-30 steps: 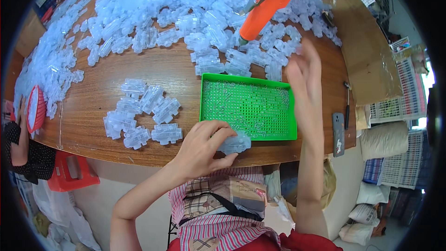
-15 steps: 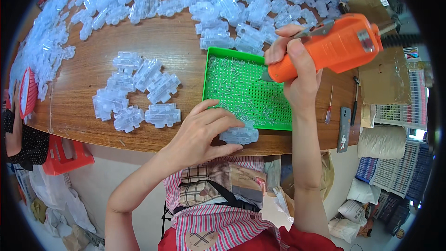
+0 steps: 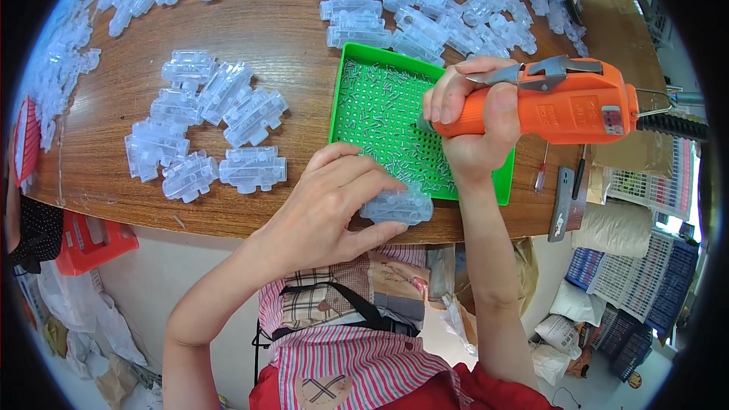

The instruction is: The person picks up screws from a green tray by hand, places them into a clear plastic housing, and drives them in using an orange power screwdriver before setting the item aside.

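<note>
My right hand [image 3: 480,110] wraps round an orange electric screwdriver [image 3: 558,110], which lies nearly level with its dark tip pointing left over the green tray. Small silver screws [image 3: 380,99] are scattered across the perforated floor of that green tray [image 3: 339,99]. At the table's front edge, beside the tray's near side, my left hand [image 3: 334,201] grips a clear plastic part [image 3: 400,205] shaped like a small vehicle body. The thumb is on its near side and the fingers are over its far left side.
A small group of similar clear parts [image 3: 250,115] lies left of the tray. Many more are heaped [image 3: 425,11] along the far side of the table [image 3: 250,38]. On the right are a small screwdriver [image 3: 541,175] and a dark grey flat object [image 3: 561,205]. A cord trails from the orange tool.
The orange screwdriver has swung from a slant to nearly level, its tip still over the tray. The tray's right end has turned slightly. My left hand keeps its grip on the clear part.
</note>
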`<state>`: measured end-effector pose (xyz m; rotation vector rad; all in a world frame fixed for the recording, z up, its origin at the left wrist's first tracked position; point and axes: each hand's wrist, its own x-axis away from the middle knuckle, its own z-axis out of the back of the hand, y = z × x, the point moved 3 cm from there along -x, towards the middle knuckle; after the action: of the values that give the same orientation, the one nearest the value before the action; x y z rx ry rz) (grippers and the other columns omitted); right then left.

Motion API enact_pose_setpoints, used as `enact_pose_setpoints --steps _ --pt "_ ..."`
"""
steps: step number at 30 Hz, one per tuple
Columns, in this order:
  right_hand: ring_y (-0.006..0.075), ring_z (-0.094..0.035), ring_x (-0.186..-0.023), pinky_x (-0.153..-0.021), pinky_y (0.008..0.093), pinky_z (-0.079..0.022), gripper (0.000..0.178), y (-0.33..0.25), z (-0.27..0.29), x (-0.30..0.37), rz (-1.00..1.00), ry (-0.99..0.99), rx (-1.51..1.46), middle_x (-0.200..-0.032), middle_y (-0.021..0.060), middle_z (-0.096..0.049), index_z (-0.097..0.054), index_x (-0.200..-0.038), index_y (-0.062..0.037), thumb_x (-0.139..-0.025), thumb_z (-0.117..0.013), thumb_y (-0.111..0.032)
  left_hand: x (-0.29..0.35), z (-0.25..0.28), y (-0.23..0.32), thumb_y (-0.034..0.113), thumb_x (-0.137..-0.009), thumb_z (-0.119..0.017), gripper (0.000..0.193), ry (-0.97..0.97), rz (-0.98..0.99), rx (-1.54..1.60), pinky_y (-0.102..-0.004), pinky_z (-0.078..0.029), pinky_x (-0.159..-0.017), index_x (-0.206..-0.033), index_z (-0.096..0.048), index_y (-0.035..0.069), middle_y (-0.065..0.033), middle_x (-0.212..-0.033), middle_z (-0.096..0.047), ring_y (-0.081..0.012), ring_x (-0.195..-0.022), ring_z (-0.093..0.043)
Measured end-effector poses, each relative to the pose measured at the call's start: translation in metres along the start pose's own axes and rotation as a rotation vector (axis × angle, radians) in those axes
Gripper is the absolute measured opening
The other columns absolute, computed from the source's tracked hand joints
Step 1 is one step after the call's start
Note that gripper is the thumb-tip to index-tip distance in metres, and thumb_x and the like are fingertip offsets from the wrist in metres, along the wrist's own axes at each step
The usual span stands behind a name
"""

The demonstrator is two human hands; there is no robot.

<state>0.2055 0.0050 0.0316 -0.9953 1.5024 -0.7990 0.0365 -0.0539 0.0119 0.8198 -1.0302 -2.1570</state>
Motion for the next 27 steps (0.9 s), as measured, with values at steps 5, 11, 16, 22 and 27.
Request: enact_pose_setpoints --steps 5,11,16,22,27 --pt "0.0152 -0.045 -0.052 -0.049 0.0311 -0.041 0.043 0.001 -0.001 0.0 0.001 -0.011 -0.011 -0.057 0.0038 -0.045 -0.049 -0.1 -0.0016 -0.094 -0.049 -0.044 0.0 0.001 0.001 0.026 -0.073 -0.078 0.038 0.008 -0.002 -0.011 -0.041 -0.036 -0.098 -0.103 -0.063 0.009 -0.0067 -0.094 -0.062 -0.0237 -0.094 -0.058" --pt "0.015 -0.045 -0.052 -0.049 0.0309 -0.041 0.043 0.0 -0.003 0.0 0.015 -0.023 0.007 -0.058 0.0038 -0.045 -0.05 -0.101 -0.0015 -0.094 -0.05 -0.044 0.001 0.0 0.001 0.026 -0.073 -0.077 0.037 0.032 -0.006 0.005 -0.0411 -0.035 -0.098 -0.103 -0.063 0.009 -0.0069 -0.094 -0.062 -0.0236 -0.094 -0.059" --pt "0.013 -0.049 -0.053 -0.05 0.0284 -0.043 0.034 0.002 -0.001 0.003 0.026 0.015 -0.157 -0.062 0.0042 -0.051 -0.05 -0.1 0.0049 -0.09 -0.058 -0.027 0.003 -0.001 0.001 0.027 -0.074 -0.077 0.037 0.052 -0.014 0.003 -0.0415 -0.035 -0.099 -0.103 -0.063 0.009 -0.0071 -0.094 -0.062 -0.0235 -0.094 -0.059" --pt "0.0141 -0.044 -0.053 -0.049 0.0299 -0.039 0.045 -0.001 -0.003 0.003 0.024 -0.059 -0.04 -0.059 0.0029 -0.045 -0.052 -0.107 -0.0016 -0.095 -0.049 -0.044 0.004 -0.001 -0.001 0.027 -0.075 -0.077 0.036 0.073 -0.016 0.0 -0.0417 -0.036 -0.098 -0.102 -0.063 0.009 -0.0072 -0.093 -0.062 -0.0236 -0.092 -0.059" --pt "0.0185 -0.052 -0.061 -0.055 0.034 -0.043 0.062 -0.08 -0.011 0.017 0.053 -0.288 -0.241 -0.067 0.006 -0.055 -0.049 -0.116 -0.0048 -0.085 -0.061 -0.058 0.004 -0.002 -0.001 0.027 -0.075 -0.077 0.035 0.102 -0.043 0.029 -0.0408 -0.037 -0.097 -0.102 -0.062 0.009 -0.0068 -0.089 -0.061 -0.0236 -0.09 -0.059"
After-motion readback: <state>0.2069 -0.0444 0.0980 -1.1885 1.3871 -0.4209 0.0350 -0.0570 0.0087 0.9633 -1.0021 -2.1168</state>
